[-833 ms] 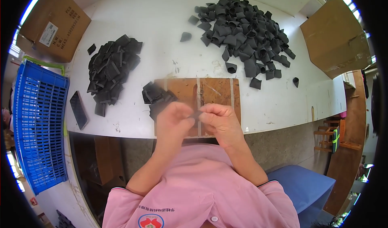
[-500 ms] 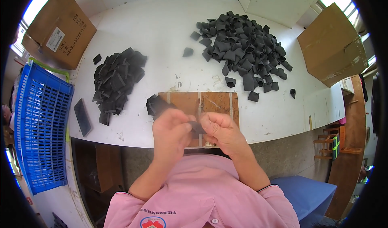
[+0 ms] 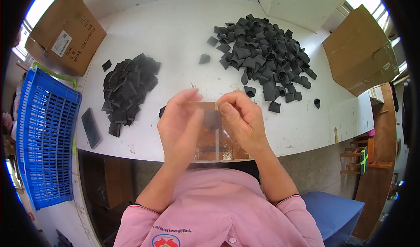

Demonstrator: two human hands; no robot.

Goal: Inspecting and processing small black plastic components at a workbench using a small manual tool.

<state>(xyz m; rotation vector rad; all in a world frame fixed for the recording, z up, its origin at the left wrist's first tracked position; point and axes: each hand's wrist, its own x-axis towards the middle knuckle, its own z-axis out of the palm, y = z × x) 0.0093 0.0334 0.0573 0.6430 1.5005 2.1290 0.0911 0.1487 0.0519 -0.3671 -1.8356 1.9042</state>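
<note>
Head view: I see a small, flat, dark-grey fabric-like piece [image 3: 212, 120] above the brown wooden board [image 3: 208, 142].
Long axis: roughly fore-and-aft; pointing end unclear.
Right hand [image 3: 243, 115]: pinching its edge.
Left hand [image 3: 178, 121]: blurred, fingers apart.

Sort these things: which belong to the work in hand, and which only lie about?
Likely in use:
dark grey piece in the right hand
wooden board
heap of dark flat pieces
heap of dark tubular pieces

Likely lying about:
smartphone
blue plastic crate
left cardboard box
right cardboard box
</note>
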